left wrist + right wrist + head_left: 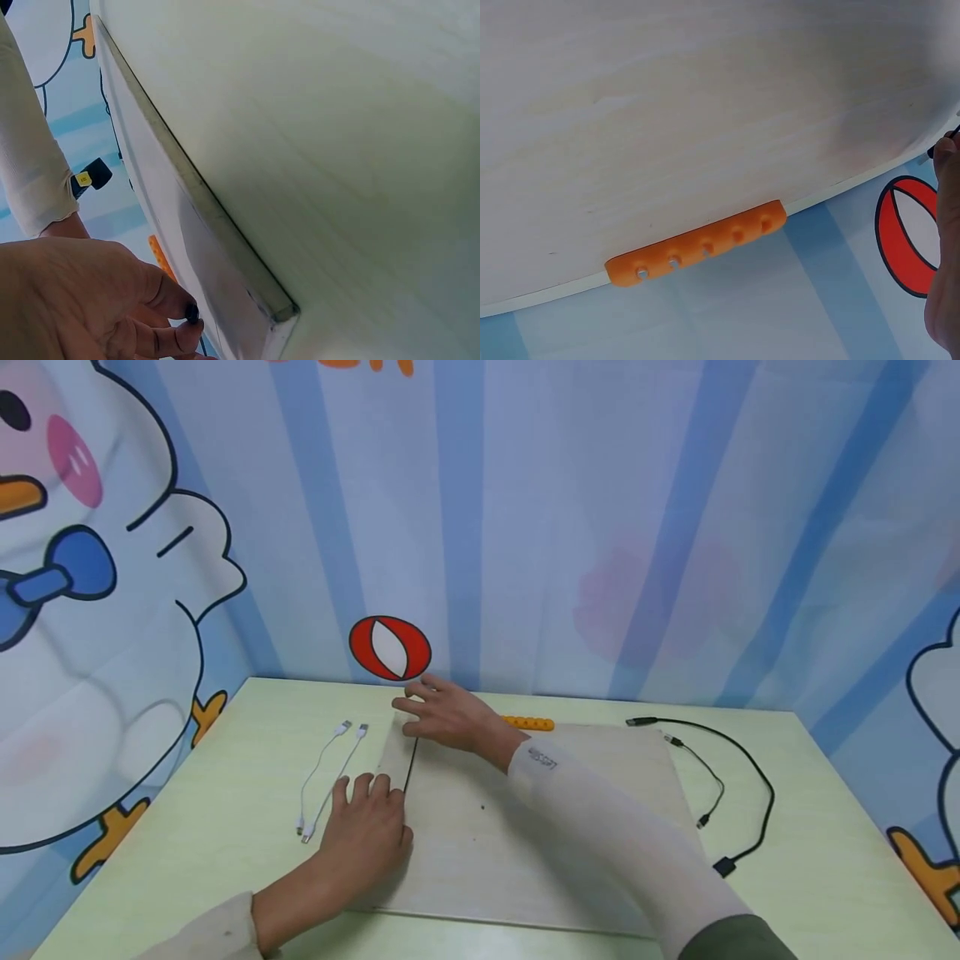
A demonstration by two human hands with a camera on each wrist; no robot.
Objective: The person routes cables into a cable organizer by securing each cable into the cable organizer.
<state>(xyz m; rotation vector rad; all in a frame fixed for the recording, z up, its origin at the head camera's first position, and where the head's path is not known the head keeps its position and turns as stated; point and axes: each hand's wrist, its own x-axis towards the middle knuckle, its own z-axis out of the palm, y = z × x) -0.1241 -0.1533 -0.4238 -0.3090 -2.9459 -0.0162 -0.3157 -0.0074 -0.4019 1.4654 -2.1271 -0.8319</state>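
A short black cable [411, 767] runs over the left part of a pale flat board [540, 860], stretched between my two hands. At its near end, my left hand [367, 835] pinches a small black connector [193, 313] between thumb and fingers, close over the board's left side. My right hand [450, 714] is at the board's far left corner, holding the far end; a black plug [931, 153] with a metal tip shows at its fingertips in the right wrist view. An orange notched cable holder [697, 244] sits along the board's far edge, partly behind my right wrist in the head view.
Two white cables [305, 785] lie left of the board. To its right are a long thick black cable [768, 797] and a shorter thin one [716, 772]. A printed cloth backdrop [525, 527] rises behind the table.
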